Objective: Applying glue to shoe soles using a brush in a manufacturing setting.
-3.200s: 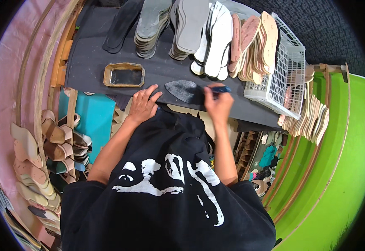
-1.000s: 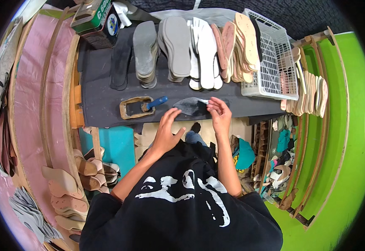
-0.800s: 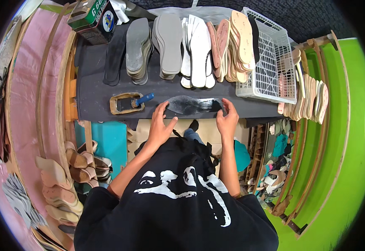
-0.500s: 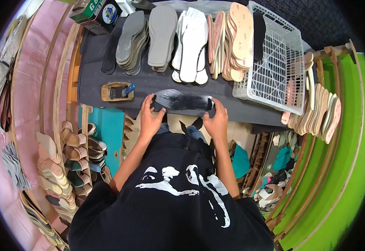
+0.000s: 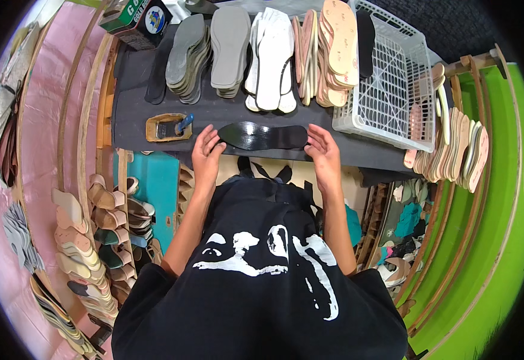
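Right hand [image 5: 326, 151] has moved outward, gripping with left hand [image 5: 205, 153] the likely light, bendy insole [image 5: 264, 137], sensibly by its ends.

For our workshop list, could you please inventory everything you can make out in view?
Insole: one, glossy black, between the hands
Tray: one, brown-rimmed, table's left
Brush: one, blue-handled, in tray
Insole stacks: about six, black, grey, white, pink, beige, table's back
Crate: one, white, table's right
Can: one, green and black, far left
Table: one, dark-covered, centre
Racked insoles: many, mostly beige, both sides
Shoes: several, mixed colours, lower left
Panel: one, teal, under table's left
Wall: one, green, right
Shirt: one, black, white-printed, worn
Left hand: one, bare, insole's left end
Right hand: one, bare, insole's right end
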The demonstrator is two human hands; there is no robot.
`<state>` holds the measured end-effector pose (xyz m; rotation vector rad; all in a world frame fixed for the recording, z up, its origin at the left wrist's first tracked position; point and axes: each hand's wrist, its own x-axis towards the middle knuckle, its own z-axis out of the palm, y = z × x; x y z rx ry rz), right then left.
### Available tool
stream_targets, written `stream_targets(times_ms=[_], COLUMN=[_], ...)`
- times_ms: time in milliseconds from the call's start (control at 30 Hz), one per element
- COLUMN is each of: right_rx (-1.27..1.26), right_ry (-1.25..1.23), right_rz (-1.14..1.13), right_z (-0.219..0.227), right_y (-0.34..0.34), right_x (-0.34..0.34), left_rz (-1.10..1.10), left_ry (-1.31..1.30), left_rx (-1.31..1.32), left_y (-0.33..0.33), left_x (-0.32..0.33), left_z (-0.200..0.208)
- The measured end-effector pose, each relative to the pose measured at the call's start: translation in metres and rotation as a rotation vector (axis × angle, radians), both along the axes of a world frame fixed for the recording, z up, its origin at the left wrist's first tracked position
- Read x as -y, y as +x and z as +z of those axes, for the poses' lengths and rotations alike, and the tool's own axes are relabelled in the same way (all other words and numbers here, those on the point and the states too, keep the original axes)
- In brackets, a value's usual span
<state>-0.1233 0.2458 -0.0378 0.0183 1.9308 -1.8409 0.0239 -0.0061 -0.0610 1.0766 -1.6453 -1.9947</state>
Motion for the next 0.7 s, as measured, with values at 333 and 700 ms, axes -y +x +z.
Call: stream_targets(times_ms=[333, 700], right_rx=[0.041, 0.258], right_ry=[-0.092, -0.268], right_rz=[-0.006, -0.173], right_z=[0.021, 0.03], right_y=[0.003, 0.003], right_x=[0.018, 0.004], left_rz=[-0.184, -0.135], left_ry=[0.105, 0.311], left_rx=[-0.138, -0.091], left_y=[-0.004, -0.003], left_x=[-0.007, 0.016], left_z=[0.016, -0.007])
